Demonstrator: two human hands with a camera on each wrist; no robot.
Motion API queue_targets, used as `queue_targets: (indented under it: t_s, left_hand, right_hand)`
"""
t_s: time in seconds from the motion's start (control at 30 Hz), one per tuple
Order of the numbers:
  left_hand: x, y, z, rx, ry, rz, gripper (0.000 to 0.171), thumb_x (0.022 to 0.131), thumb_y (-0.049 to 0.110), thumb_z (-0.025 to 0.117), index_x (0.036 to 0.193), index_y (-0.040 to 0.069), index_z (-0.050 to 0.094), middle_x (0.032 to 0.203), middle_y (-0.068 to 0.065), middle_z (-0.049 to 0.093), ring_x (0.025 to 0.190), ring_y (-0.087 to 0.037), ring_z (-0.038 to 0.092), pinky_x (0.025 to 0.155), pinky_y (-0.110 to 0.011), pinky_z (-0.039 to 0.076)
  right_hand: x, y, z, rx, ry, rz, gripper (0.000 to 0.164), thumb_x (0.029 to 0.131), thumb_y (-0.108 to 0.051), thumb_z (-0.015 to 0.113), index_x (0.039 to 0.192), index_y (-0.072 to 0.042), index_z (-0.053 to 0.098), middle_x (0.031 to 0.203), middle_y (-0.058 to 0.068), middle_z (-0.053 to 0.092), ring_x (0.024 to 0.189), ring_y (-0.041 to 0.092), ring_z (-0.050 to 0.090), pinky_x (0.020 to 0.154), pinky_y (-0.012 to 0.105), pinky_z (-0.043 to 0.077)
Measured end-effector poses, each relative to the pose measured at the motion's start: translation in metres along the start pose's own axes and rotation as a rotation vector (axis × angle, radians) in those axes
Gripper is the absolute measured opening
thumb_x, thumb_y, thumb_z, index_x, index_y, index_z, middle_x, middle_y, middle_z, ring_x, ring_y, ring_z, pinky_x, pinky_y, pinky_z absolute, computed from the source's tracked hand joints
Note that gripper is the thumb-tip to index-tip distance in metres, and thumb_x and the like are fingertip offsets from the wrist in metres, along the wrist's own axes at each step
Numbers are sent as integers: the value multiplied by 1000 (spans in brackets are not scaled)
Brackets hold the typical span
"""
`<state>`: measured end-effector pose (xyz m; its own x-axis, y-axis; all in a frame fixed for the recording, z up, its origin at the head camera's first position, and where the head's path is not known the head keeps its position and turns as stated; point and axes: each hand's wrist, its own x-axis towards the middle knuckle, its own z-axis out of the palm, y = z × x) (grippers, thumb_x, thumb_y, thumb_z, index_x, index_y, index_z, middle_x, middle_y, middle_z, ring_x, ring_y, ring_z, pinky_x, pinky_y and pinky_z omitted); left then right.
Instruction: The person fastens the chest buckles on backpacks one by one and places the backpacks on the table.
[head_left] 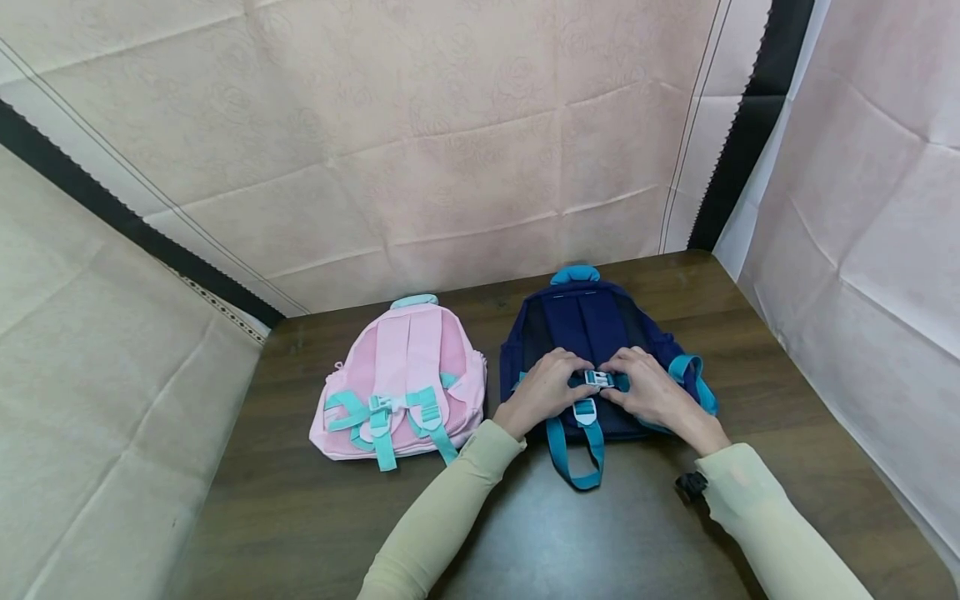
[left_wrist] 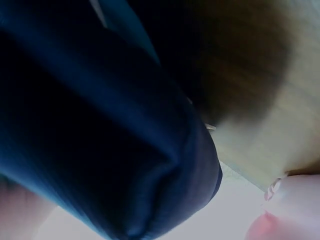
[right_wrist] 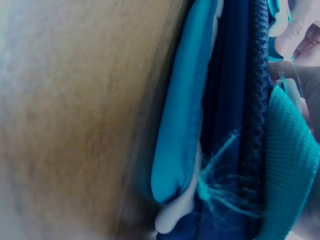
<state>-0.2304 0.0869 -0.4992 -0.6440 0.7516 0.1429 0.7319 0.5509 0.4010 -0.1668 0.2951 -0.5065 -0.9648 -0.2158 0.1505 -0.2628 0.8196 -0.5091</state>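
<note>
A navy backpack (head_left: 558,329) lies on the table with its straps facing up and a light blue handle (head_left: 575,274) at the far end. Across its middle, a pale buckle (head_left: 598,379) sits on teal webbing. My left hand (head_left: 551,379) pinches the buckle's left side between thumb and fingers. From the right, my right hand (head_left: 647,385) pinches its other side, thumbs below and fingertips above. In the right wrist view a teal strap (right_wrist: 290,165) runs close by the hand. The left wrist view shows mostly dark navy fabric (left_wrist: 115,115), hiding the fingers.
A pink backpack (head_left: 393,354) with mint straps lies left of the navy one, its buckle (head_left: 382,404) facing up. A loose teal strap loop (head_left: 577,479) hangs toward the front of the wooden table (head_left: 315,533). Pale fabric walls (head_left: 450,150) surround the table.
</note>
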Motion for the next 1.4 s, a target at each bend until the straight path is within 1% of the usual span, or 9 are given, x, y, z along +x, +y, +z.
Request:
queue_targets:
  t_s: [0.13, 0.23, 0.63, 0.77, 0.87, 1.0, 1.1, 1.23, 1.4]
  left_hand:
    - [0, -1, 0, -2, 9, -1, 36, 103, 33, 78, 131, 11, 79, 124, -3, 81, 110, -16, 70, 98, -24, 60]
    - [0, -2, 0, -11, 12, -3, 35, 103, 33, 78, 130, 11, 79, 123, -3, 81, 110, -16, 70, 98, -24, 60]
    - [-4, -2, -2, -44, 28, -33, 33, 101, 29, 80, 129, 12, 80, 120, -2, 82, 111, -16, 70, 101, -26, 59]
    - [-4, -4, -2, -65, 33, -24, 32, 101, 29, 80, 128, 13, 80, 119, -1, 82, 112, -15, 71, 102, -27, 59]
    - [2, -22, 16, -59, 57, -2, 35, 101, 36, 80, 128, 14, 81, 118, 0, 82, 113, -13, 70, 102, -27, 58]
    - [5, -30, 25, -84, 64, -3, 35, 101, 36, 80, 127, 14, 81, 119, -1, 82, 115, -15, 70, 103, -30, 59]
    - [2, -24, 18, -117, 64, -16, 30, 101, 28, 81, 126, 13, 81, 118, -2, 82, 114, -16, 70, 102, -31, 59]
    - [0, -20, 13, -127, 84, -16, 28, 101, 26, 81, 125, 11, 82, 117, -3, 82, 114, -16, 70, 102, -31, 59]
    - [-5, -6, -3, -156, 88, -29, 28, 100, 22, 81, 124, 8, 82, 118, -6, 83, 115, -20, 71, 104, -30, 59]
  right_hand:
    - [1, 0, 0, -1, 0, -5, 28, 94, -11, 85, 118, 2, 80, 112, 14, 74, 102, 29, 61, 88, 47, 57]
    - [0, 1, -1, -4, 9, -10, 27, 93, -10, 86, 117, 2, 80, 112, 14, 74, 102, 29, 62, 88, 46, 57]
    - [-4, 3, -3, 36, 47, 10, 25, 93, -8, 85, 116, 0, 81, 115, 17, 75, 108, 35, 65, 95, 58, 57]
    - [-5, 4, -5, 48, 75, -7, 23, 93, -7, 85, 114, -1, 81, 115, 17, 76, 109, 36, 66, 96, 61, 56]
    - [-6, 4, -6, 55, 94, -21, 23, 92, -7, 85, 114, -1, 82, 116, 17, 77, 110, 37, 66, 96, 61, 56]
    - [-8, 5, -7, 64, 110, -16, 23, 93, -6, 85, 115, -1, 82, 115, 16, 77, 110, 37, 67, 95, 61, 56]
    - [-9, 5, -9, 70, 123, -10, 24, 93, -5, 85, 116, -1, 81, 115, 17, 76, 111, 38, 67, 96, 62, 56]
    - [-10, 4, -10, 81, 141, -16, 24, 92, -4, 84, 116, 0, 81, 115, 18, 76, 111, 40, 67, 96, 63, 57]
    - [-12, 4, -12, 95, 151, -15, 24, 92, -3, 84, 116, 0, 81, 115, 17, 77, 110, 38, 67, 95, 61, 56]
